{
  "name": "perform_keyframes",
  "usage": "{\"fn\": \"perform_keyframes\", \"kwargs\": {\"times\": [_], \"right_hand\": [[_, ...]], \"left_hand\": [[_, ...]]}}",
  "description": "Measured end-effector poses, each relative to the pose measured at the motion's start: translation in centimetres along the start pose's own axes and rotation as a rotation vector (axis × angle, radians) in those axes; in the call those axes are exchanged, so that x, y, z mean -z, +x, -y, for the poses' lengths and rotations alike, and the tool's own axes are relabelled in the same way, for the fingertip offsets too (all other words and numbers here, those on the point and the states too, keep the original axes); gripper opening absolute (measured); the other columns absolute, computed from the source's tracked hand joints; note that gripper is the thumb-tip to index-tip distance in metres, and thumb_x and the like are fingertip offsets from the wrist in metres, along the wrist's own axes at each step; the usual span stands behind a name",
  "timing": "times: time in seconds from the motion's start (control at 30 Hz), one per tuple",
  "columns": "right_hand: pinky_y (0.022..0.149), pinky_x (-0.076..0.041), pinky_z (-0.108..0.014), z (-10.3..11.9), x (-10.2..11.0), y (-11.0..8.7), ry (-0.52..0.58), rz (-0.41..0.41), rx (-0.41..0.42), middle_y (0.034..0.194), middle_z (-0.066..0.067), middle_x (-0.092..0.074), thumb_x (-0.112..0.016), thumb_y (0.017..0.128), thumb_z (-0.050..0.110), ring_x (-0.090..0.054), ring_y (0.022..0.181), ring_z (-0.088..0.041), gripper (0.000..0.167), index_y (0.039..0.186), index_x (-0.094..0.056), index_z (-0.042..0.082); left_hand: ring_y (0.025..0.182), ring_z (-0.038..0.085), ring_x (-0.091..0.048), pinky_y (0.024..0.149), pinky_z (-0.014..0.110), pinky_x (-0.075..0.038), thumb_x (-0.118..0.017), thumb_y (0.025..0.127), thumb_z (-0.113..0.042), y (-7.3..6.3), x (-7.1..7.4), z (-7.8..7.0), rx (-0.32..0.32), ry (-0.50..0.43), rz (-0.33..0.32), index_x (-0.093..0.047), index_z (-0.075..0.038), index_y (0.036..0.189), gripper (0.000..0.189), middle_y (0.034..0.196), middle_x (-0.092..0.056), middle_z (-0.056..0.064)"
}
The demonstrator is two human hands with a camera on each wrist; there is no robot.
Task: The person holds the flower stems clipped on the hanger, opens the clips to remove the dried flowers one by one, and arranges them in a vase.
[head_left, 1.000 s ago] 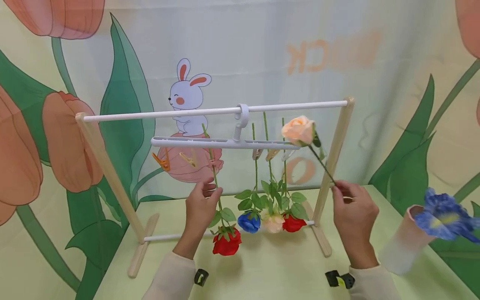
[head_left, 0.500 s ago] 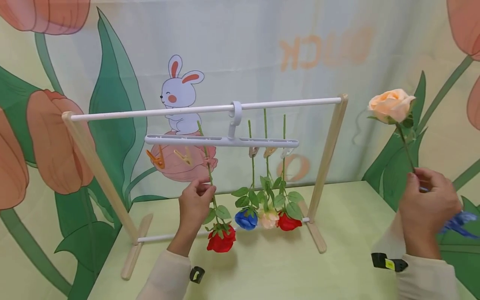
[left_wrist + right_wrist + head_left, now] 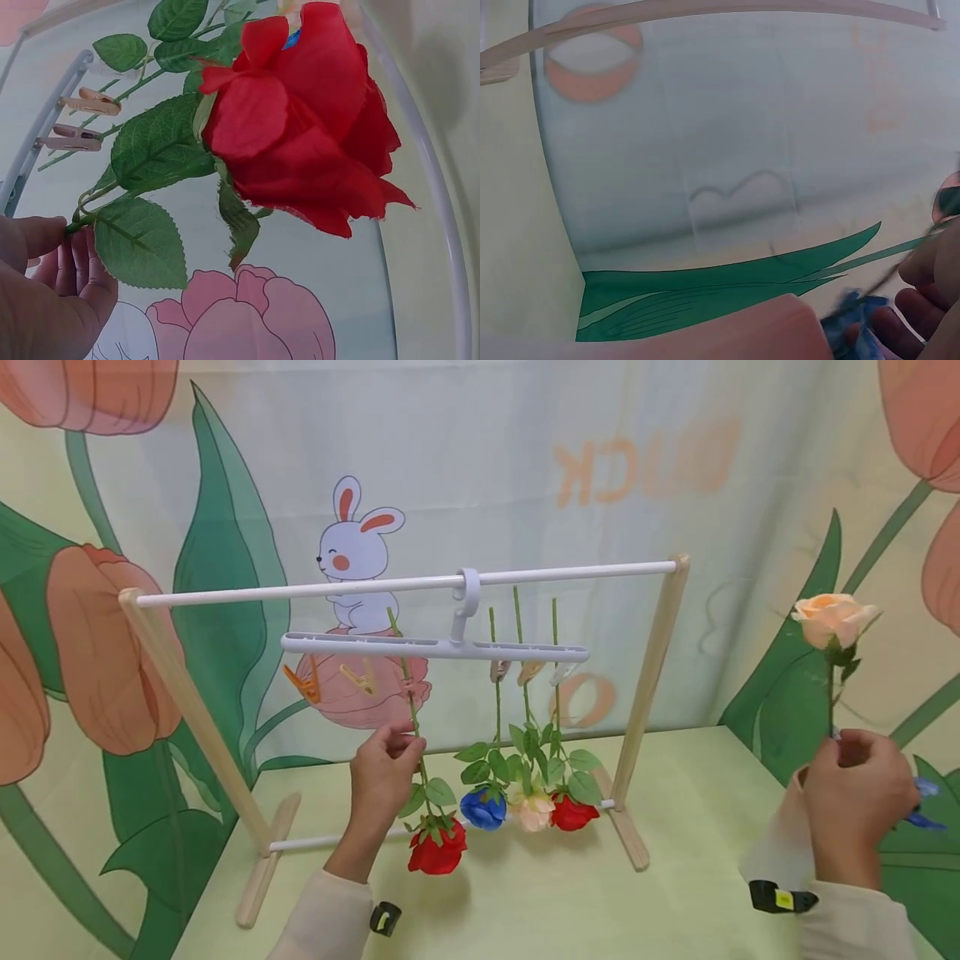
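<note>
My left hand [image 3: 382, 781] pinches the stem of a red rose [image 3: 437, 847], which hangs head down from a clip on the grey hanger [image 3: 352, 645]. In the left wrist view its bloom [image 3: 300, 127] fills the upper middle, with thumb and fingertips [image 3: 45, 232] on the stem below the leaves. At the right, my right hand [image 3: 855, 802] holds a peach rose [image 3: 836, 620] by its stem, bloom up. Behind that hand stands a pink-and-white vase [image 3: 776, 839], partly hidden, with a blue flower [image 3: 926, 802] in it.
A wooden rack [image 3: 180, 718] with a white top rod [image 3: 322, 589] carries the hanger. A blue rose [image 3: 483, 808], another peach rose [image 3: 532, 810] and another red rose [image 3: 574, 812] hang clipped at its right half. Orange [image 3: 306, 683] and yellow [image 3: 360, 677] clips dangle at the left.
My right hand has carried the peach rose from beside the rack far to the right, in front of the vase. My left hand has closed its fingers on the red rose's stem.
</note>
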State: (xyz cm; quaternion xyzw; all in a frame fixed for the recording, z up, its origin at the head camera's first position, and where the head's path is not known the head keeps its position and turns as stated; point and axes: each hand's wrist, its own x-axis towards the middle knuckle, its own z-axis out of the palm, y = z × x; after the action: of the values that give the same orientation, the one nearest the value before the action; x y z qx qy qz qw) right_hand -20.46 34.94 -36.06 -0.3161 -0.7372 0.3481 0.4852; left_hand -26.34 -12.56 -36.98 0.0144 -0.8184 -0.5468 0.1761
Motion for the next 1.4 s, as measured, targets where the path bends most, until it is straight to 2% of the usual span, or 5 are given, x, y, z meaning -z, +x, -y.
{"fn": "perform_keyframes", "kwargs": {"times": [0.47, 0.77, 0.93, 1.23, 1.4], "right_hand": [[0.074, -0.034, -0.01, 3.4, 0.7, -1.6, 0.091, -0.015, -0.041, 0.09, 0.032, -0.044, -0.055, 0.097, 0.028, -0.041, 0.079, 0.018, 0.03, 0.118, -0.071, 0.014], [0.071, -0.033, -0.004, 6.4, -2.6, -7.5, 0.16, 0.096, 0.303, 0.103, -0.015, -0.072, -0.058, 0.095, 0.012, -0.06, 0.082, 0.003, 0.025, 0.111, -0.071, -0.001], [0.071, -0.038, -0.006, 8.7, -4.9, -11.4, 0.213, 0.22, 0.369, 0.102, -0.019, -0.071, -0.061, 0.094, 0.008, -0.07, 0.086, -0.032, 0.02, 0.108, -0.07, -0.003], [0.074, -0.061, -0.046, 14.2, -7.6, -17.2, 0.331, 0.425, 0.371, 0.1, -0.017, -0.072, -0.067, 0.091, 0.007, -0.073, 0.085, -0.033, 0.019, 0.109, -0.069, -0.001], [0.075, -0.062, -0.045, 17.3, -9.1, -19.9, 0.419, 0.511, 0.375, 0.098, -0.016, -0.071, -0.073, 0.089, 0.011, -0.072, 0.085, -0.032, 0.022, 0.108, -0.07, 0.0]], "left_hand": [[0.089, 0.023, -0.069, 0.076, 0.033, -0.063, -0.07, 0.097, -0.014, 0.0, 0.0, 0.0, 0.022, -0.081, 0.031, -0.068, -0.009, 0.121, 0.024, 0.107, -0.073, 0.014], [0.084, 0.02, -0.071, 0.073, 0.031, -0.063, -0.071, 0.096, -0.014, 0.0, -0.2, -0.1, 0.035, -0.112, 0.036, -0.069, -0.01, 0.119, 0.024, 0.104, -0.073, 0.013], [0.083, 0.02, -0.072, 0.072, 0.032, -0.063, -0.07, 0.096, -0.013, -0.1, -0.2, 0.0, 0.035, -0.127, 0.036, -0.069, -0.009, 0.12, 0.024, 0.103, -0.073, 0.014], [0.082, 0.022, -0.071, 0.069, 0.031, -0.063, -0.071, 0.095, -0.013, -0.3, -0.2, -0.1, 0.041, -0.142, 0.031, -0.07, -0.011, 0.116, 0.021, 0.1, -0.073, 0.012], [0.082, 0.02, -0.07, 0.069, 0.031, -0.063, -0.071, 0.095, -0.013, -0.4, -0.4, -0.1, 0.048, -0.155, 0.026, -0.07, -0.01, 0.115, 0.02, 0.1, -0.072, 0.012]]}}
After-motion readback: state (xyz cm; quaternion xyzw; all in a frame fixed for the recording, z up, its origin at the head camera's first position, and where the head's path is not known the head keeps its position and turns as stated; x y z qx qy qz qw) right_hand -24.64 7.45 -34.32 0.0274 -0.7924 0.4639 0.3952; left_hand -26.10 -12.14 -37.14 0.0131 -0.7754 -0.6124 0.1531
